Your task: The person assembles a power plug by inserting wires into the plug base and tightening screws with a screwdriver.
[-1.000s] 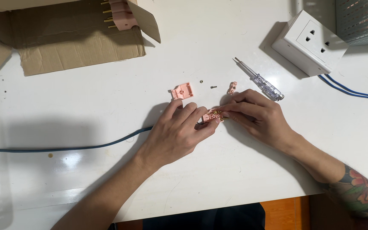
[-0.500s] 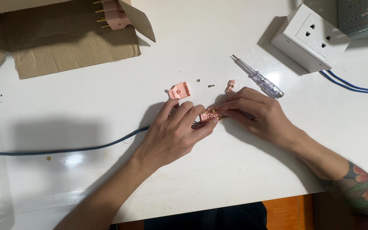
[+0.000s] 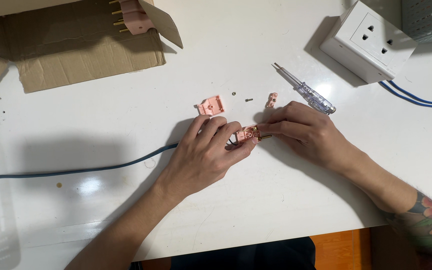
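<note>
An open pink plug body (image 3: 248, 134) with brass prongs lies on the white table between my two hands. My left hand (image 3: 205, 157) pinches its left side with thumb and fingers; the dark blue cable (image 3: 76, 171) runs in under that hand. My right hand (image 3: 306, 132) holds the plug's right end, fingertips on a brass prong. Just beyond the hands lie the plug's pink cover (image 3: 211, 106), a small pink clamp piece (image 3: 272, 100) and two tiny screws (image 3: 248, 99).
A clear-handled tester screwdriver (image 3: 308, 91) lies past my right hand. A white wall socket block (image 3: 367, 40) with blue wires (image 3: 416, 99) sits far right. A flattened cardboard box (image 3: 76, 45) with another pink plug (image 3: 133, 12) is at far left.
Both hands stay on the plug body; only the fingers shift slightly. The camera view has drifted a little.
</note>
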